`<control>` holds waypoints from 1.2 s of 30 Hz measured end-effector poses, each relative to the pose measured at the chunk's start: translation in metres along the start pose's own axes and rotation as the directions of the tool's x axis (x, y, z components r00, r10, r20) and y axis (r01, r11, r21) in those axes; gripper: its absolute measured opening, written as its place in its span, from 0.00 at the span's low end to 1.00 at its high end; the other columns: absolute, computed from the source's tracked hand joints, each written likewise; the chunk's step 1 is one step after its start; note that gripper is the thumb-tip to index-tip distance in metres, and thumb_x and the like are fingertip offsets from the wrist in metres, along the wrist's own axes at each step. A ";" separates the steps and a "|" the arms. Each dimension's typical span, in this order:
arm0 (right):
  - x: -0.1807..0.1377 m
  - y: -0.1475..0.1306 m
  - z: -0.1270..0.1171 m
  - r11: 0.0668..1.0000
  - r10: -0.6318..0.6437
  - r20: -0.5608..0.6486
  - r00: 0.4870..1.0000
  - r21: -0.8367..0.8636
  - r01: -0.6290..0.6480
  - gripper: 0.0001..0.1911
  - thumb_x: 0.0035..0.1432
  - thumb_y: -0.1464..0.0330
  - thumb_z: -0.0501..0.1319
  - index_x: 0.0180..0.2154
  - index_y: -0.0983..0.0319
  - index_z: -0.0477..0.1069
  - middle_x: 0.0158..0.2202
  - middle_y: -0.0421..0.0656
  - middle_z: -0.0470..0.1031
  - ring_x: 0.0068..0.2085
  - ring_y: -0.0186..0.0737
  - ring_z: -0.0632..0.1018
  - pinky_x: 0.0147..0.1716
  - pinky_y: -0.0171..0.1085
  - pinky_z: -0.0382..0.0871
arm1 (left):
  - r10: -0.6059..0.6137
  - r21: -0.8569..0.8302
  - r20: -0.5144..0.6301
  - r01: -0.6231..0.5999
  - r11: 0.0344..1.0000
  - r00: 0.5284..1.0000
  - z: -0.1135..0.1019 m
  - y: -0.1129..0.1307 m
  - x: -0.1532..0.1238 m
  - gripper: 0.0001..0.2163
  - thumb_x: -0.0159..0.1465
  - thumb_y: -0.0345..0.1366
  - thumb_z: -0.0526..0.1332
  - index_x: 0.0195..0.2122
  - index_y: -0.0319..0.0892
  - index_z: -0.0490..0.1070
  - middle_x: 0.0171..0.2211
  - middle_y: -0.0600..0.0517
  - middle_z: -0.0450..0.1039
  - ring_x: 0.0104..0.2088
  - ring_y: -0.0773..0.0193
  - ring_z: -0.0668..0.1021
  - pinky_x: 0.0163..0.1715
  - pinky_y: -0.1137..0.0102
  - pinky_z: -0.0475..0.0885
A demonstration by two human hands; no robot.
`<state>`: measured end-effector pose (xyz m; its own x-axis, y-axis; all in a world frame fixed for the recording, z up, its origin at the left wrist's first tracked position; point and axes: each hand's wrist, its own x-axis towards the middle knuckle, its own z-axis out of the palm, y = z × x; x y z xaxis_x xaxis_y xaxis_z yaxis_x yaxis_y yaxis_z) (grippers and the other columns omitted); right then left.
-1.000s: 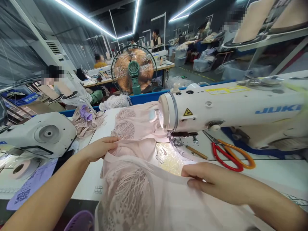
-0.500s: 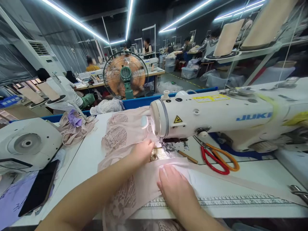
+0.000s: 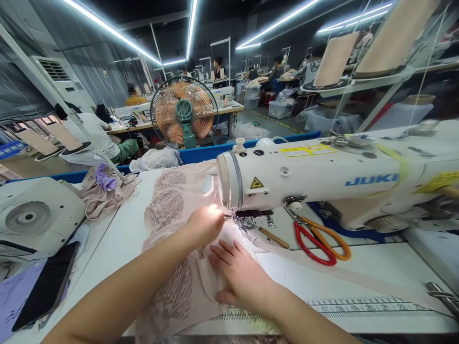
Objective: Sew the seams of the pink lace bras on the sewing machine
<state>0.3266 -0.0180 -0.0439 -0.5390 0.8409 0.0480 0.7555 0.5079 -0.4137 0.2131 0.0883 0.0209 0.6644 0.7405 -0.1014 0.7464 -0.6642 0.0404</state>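
Pale pink lace fabric (image 3: pixel 172 291) lies across the machine bed and hangs toward the front edge. My left hand (image 3: pixel 206 224) is closed on the fabric beside the needle area, under the head of a white sewing machine (image 3: pixel 272 177); its fingertips are partly lost in bright light. Just in front and to the right, my right hand (image 3: pixel 244 274) presses on the fabric with fingers spread and thumb apart. From the needle area, a pale fabric strip (image 3: pixel 344 274) stretches right to a metal guide (image 3: pixel 442 296).
Right of the needle lie red-and-orange-handled scissors (image 3: pixel 322 241) and a wooden-handled tool (image 3: pixel 274 237). A printed ruler (image 3: pixel 344 306) runs along the front edge. At left are a phone (image 3: pixel 46 286), a second machine part (image 3: pixel 36 217) and a fabric bundle (image 3: pixel 103 191). A fan (image 3: pixel 184 112) stands behind.
My right hand has moved left and its fingers have spread. The fabric in front of the needle has shifted left and bunched, covering the shiny plate. My left hand stays near the needle.
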 end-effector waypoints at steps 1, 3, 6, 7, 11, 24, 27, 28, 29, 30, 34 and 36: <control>0.001 0.000 0.000 1.000 0.012 -0.002 1.000 0.007 -0.012 0.40 0.47 0.52 0.65 0.58 0.62 0.59 0.60 0.50 0.60 0.61 0.56 0.57 0.60 0.56 0.45 | 0.107 -0.022 0.021 -0.107 0.994 0.994 0.004 0.003 -0.011 0.10 0.64 0.33 0.51 0.38 0.40 0.72 0.42 0.48 0.74 0.42 0.60 0.75 0.41 0.70 0.70; 0.000 -0.001 0.003 0.999 0.051 -0.019 0.999 0.009 -0.051 0.37 0.48 0.53 0.65 0.57 0.63 0.62 0.58 0.52 0.63 0.60 0.56 0.58 0.60 0.54 0.45 | 0.298 -0.067 0.017 -0.296 0.953 0.954 0.018 0.004 -0.028 0.11 0.64 0.35 0.53 0.43 0.39 0.71 0.48 0.47 0.72 0.49 0.59 0.73 0.49 0.69 0.67; -0.008 0.001 0.013 0.998 0.068 -0.075 0.995 0.008 -0.068 0.33 0.51 0.53 0.63 0.54 0.63 0.65 0.55 0.50 0.67 0.60 0.53 0.60 0.61 0.53 0.47 | 0.374 -0.074 -0.056 -0.378 0.923 0.926 0.042 -0.001 -0.036 0.18 0.65 0.39 0.52 0.53 0.35 0.65 0.57 0.44 0.64 0.57 0.56 0.65 0.57 0.64 0.61; -0.013 0.003 0.016 0.998 0.056 -0.100 0.993 -0.004 -0.057 0.33 0.52 0.53 0.62 0.55 0.63 0.64 0.56 0.50 0.66 0.60 0.52 0.60 0.60 0.52 0.49 | 0.368 -0.064 -0.073 -0.373 0.926 0.927 0.048 -0.003 -0.035 0.19 0.66 0.39 0.52 0.54 0.34 0.64 0.57 0.44 0.64 0.57 0.55 0.65 0.57 0.64 0.60; -0.038 0.018 0.018 0.986 -0.006 -0.182 0.983 -0.166 -0.025 0.30 0.55 0.61 0.60 0.57 0.67 0.62 0.59 0.52 0.62 0.59 0.53 0.63 0.55 0.51 0.61 | 0.381 -0.002 -0.123 -0.384 0.923 0.916 0.054 -0.007 -0.026 0.19 0.65 0.41 0.53 0.52 0.33 0.66 0.55 0.44 0.66 0.55 0.54 0.68 0.56 0.63 0.62; -0.069 0.037 0.023 0.905 -0.145 -0.382 0.913 -0.424 -0.034 0.28 0.58 0.57 0.56 0.54 0.68 0.65 0.57 0.53 0.64 0.56 0.52 0.67 0.49 0.45 0.67 | 0.343 0.042 -0.079 -0.340 0.939 0.936 0.051 -0.005 -0.011 0.19 0.65 0.45 0.52 0.49 0.35 0.68 0.56 0.45 0.64 0.51 0.52 0.69 0.49 0.60 0.66; -0.071 0.035 0.020 0.889 -0.173 -0.387 0.906 -0.457 -0.026 0.27 0.58 0.57 0.56 0.53 0.69 0.66 0.57 0.52 0.65 0.56 0.51 0.68 0.48 0.44 0.68 | 0.357 0.033 -0.071 -0.355 0.934 0.931 0.048 -0.005 -0.009 0.19 0.65 0.45 0.53 0.49 0.36 0.68 0.55 0.45 0.65 0.50 0.52 0.69 0.49 0.61 0.65; -0.071 0.035 0.019 0.887 -0.176 -0.377 0.909 -0.462 -0.020 0.27 0.58 0.58 0.56 0.53 0.69 0.66 0.56 0.52 0.65 0.56 0.51 0.68 0.48 0.44 0.68 | 0.362 0.030 -0.069 -0.361 0.932 0.930 0.046 -0.005 -0.009 0.18 0.65 0.45 0.53 0.49 0.36 0.67 0.55 0.45 0.66 0.50 0.53 0.69 0.49 0.61 0.65; -0.072 0.035 0.018 0.887 -0.174 -0.363 0.916 -0.462 -0.015 0.27 0.58 0.58 0.56 0.53 0.70 0.66 0.56 0.52 0.65 0.56 0.50 0.68 0.48 0.44 0.68 | 0.367 0.029 -0.068 -0.366 0.930 0.928 0.045 -0.005 -0.009 0.18 0.65 0.45 0.53 0.49 0.37 0.67 0.54 0.46 0.66 0.49 0.53 0.70 0.49 0.62 0.65; -0.072 0.034 0.018 0.888 -0.168 -0.346 0.923 -0.459 -0.010 0.27 0.58 0.58 0.56 0.53 0.70 0.66 0.56 0.53 0.65 0.56 0.50 0.68 0.49 0.44 0.68 | 0.372 0.029 -0.070 -0.371 0.928 0.926 0.044 -0.004 -0.008 0.18 0.65 0.45 0.53 0.49 0.38 0.67 0.54 0.46 0.67 0.49 0.54 0.70 0.49 0.62 0.65; -0.071 0.037 0.019 0.900 -0.142 -0.303 0.942 -0.436 -0.004 0.27 0.58 0.59 0.56 0.54 0.69 0.65 0.57 0.52 0.63 0.56 0.49 0.67 0.50 0.44 0.67 | 0.389 0.036 -0.075 -0.388 0.921 0.918 0.043 -0.005 -0.008 0.16 0.64 0.44 0.54 0.48 0.40 0.67 0.52 0.46 0.67 0.47 0.55 0.70 0.48 0.63 0.65; -0.070 0.038 0.019 0.899 -0.149 -0.309 0.939 -0.438 -0.001 0.28 0.58 0.59 0.56 0.55 0.70 0.64 0.58 0.52 0.63 0.56 0.49 0.67 0.50 0.44 0.67 | 0.394 0.038 -0.079 -0.393 0.919 0.916 0.044 -0.007 -0.006 0.15 0.64 0.44 0.55 0.47 0.40 0.68 0.52 0.47 0.68 0.47 0.55 0.70 0.48 0.63 0.65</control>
<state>0.3857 -0.0614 -0.0801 -0.5039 0.7717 0.3880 0.8430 0.5373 0.0261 0.2027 0.0842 -0.0224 0.9056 0.4240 0.0016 0.4236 -0.9050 0.0395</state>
